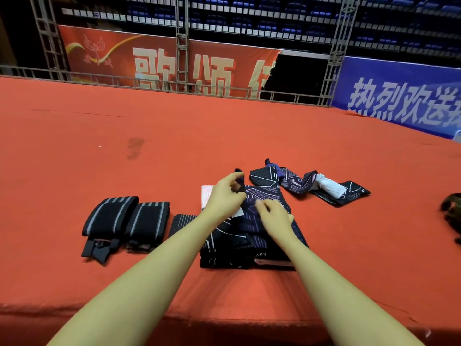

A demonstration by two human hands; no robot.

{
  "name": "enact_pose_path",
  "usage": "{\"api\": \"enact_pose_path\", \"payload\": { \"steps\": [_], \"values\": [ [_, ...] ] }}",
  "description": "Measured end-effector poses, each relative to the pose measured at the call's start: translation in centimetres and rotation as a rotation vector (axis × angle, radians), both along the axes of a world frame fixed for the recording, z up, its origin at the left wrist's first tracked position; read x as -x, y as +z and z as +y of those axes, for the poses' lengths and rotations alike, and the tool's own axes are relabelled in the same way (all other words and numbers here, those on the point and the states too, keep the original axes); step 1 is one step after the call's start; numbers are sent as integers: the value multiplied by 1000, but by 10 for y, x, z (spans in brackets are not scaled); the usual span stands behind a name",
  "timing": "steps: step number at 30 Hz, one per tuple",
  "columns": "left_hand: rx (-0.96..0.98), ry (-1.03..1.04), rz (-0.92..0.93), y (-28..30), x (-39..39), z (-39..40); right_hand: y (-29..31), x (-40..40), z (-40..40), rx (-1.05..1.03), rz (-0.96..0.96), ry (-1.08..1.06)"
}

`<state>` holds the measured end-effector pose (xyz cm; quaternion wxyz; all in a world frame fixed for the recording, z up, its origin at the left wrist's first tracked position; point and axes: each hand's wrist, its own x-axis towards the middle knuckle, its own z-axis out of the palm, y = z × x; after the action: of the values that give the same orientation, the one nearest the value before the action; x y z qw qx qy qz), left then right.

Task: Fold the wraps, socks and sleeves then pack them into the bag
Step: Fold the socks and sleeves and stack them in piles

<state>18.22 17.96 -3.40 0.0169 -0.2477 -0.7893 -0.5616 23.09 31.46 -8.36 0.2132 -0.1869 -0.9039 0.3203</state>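
Pinching the patterned sock [262, 196] with our left hand [228, 196] and seemingly our right hand [275, 216], we fold it over the stack [224, 255] on the red table [174, 146], keeping folded pieces together.

One head-mounted wide-angle view only. It looks forward and down from above the near edge of the red-covered platform [174, 126], with both forearms entering from the bottom. The folded garments lie close, at centre frame. Beyond the far edge stand banners [164, 63] and dark seating. Straight lines bow toward the margins.
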Motion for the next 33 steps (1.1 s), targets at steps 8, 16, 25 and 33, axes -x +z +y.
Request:
{"api": "enact_pose_path", "payload": {
  "steps": [8,16,25,33],
  "values": [
    [-79,-93,-279,-26,-8,22,14,-3,9,193,-4,-98],
    [298,32,28,-35,-1,23,18,-2,35,140,12,-174],
    [756,42,92,-48,-6,46,-8,-2,42,-264,-313,-197],
    [559,-46,54,-46,-5,45,-4,7,36,-278,-323,-247]
  ]
}}
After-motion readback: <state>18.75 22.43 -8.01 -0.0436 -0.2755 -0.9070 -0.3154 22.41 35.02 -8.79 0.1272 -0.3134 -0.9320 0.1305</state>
